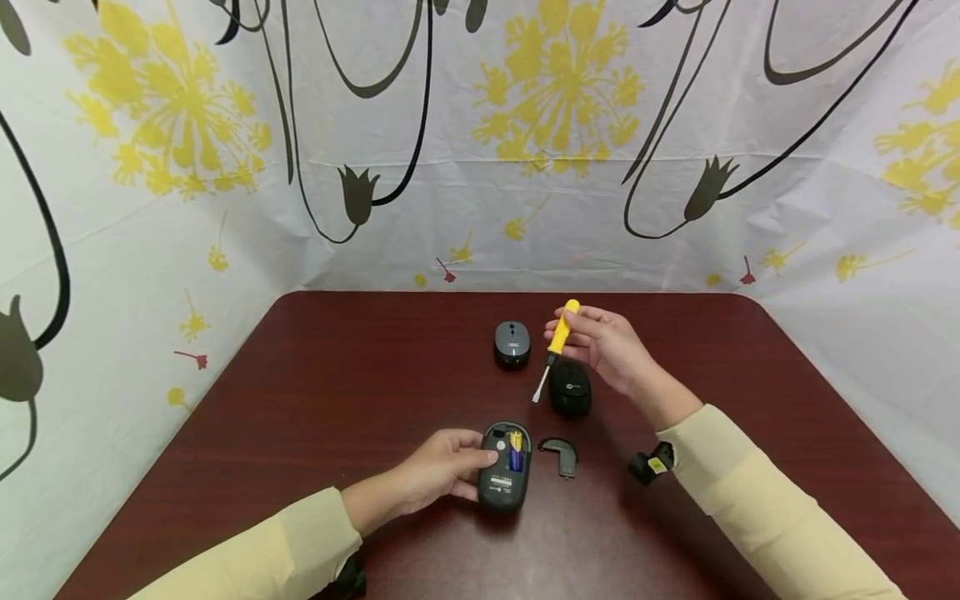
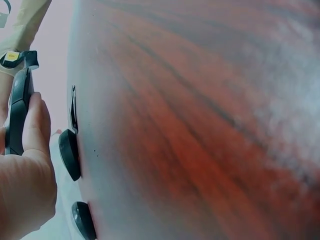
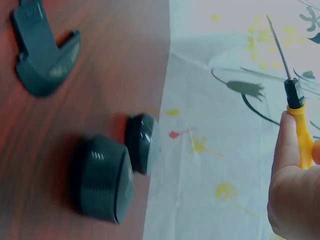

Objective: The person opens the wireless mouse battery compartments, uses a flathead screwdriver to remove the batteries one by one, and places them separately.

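**Yellow screwdriver (image 1: 567, 319) points toward the open battery bay (image 1: 517, 451)**

Two things are in our hands, and we judge that the next move turns on the line between them. Our left hand (image 1: 442, 468) grips a dark mouse (image 1: 507, 482) by its left side, thumb laid over the upturned underside. In the left wrist view the mouse is clear of the table (image 1: 360, 358). Its long axis runs away from us, and a yellow and blue battery lies roughly along that axis in the uncovered bay.

Our right hand (image 1: 611, 346) holds the screwdriver by its handle, farther out and to the right of the mouse. Its shaft slopes down, back toward us and leftward; from the head view, carrying that line on would lead to the far end of the bay. Tip and mouse are apart, though we cannot tell how their heights compare.

Just right of the gripped mouse lies the curved battery cover (image 1: 567, 458), its narrow tongue pointing toward us. Our left hand is the nearer of the two to it. Beyond, a black mouse (image 1: 571, 393) sits beside the blade, below our right hand in the head view, and a grey-topped mouse (image 1: 512, 340) stands farther back to its left.
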The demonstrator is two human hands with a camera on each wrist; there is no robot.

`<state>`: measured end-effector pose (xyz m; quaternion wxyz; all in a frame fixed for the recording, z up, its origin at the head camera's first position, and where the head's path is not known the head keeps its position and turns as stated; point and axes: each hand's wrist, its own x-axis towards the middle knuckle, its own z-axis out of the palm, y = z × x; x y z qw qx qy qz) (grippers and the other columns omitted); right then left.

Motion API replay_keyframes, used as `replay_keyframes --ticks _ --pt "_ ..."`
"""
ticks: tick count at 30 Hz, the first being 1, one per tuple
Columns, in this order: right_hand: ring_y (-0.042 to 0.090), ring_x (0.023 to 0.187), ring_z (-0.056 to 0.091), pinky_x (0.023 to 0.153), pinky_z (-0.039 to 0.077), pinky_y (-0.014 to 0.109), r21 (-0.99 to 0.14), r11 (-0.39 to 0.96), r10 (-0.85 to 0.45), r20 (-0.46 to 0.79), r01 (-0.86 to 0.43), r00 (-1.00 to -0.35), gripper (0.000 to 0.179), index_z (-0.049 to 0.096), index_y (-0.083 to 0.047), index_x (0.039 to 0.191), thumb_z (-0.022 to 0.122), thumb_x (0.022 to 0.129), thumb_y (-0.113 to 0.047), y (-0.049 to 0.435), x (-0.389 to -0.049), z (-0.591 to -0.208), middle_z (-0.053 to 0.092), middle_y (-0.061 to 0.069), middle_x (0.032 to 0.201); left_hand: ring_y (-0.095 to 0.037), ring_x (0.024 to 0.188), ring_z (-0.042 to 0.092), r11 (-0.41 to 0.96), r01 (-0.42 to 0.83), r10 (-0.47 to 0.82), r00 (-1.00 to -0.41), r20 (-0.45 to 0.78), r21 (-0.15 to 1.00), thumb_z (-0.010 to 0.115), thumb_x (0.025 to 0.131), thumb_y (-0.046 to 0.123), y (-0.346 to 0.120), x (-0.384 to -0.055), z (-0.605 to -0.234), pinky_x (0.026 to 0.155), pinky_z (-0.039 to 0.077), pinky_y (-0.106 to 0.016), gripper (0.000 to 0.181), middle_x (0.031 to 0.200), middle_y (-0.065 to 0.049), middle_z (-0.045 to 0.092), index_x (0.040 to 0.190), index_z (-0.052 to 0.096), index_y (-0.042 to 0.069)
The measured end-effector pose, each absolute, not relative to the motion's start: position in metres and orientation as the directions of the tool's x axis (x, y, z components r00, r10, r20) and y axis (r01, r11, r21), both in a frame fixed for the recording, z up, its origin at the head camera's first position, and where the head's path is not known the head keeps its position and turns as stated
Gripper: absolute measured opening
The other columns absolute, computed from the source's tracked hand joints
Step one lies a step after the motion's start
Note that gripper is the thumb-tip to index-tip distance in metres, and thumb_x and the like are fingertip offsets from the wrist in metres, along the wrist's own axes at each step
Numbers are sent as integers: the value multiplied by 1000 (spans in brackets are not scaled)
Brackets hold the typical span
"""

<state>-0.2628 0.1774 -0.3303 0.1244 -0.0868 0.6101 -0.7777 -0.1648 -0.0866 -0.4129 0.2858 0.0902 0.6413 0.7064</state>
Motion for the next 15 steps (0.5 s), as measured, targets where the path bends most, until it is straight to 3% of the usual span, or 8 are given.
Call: replay_keyframes --ticks 6,11,15 --pt "14 104 61 83 55 30 -982 -170 -257 -42 88 -965 43 49 1 130 61 97 -23 199 -267 -324 61 1 117 -30 93 68 -22 -284 513 -826 -233 959 60 95 9 -89 -166 -412 74 58 -40 39 105 -22 67 125 51 -14" --pt "14 99 57 83 55 27 -987 -116 -208 -86 112 -974 47 49 -2 132 64 95 -27 220 -274 -323 57 -3 120 -31 93 68 -29 -282 512 -828 -228 959 60 95 10 -92 -167 -410 74 58 -40 39 105 -22 67 125 51 -14" --pt "13 99 58 82 55 26 -987 -96 -184 -109 128 -977 60 41 1 142 64 94 -28 237 -279 -325 59 -6 117 -31 93 68 -34 -265 520 -828 -210 964 60 96 10 -94 -168 -410 74 58 -41 40 105 -22 67 125 51 -15"
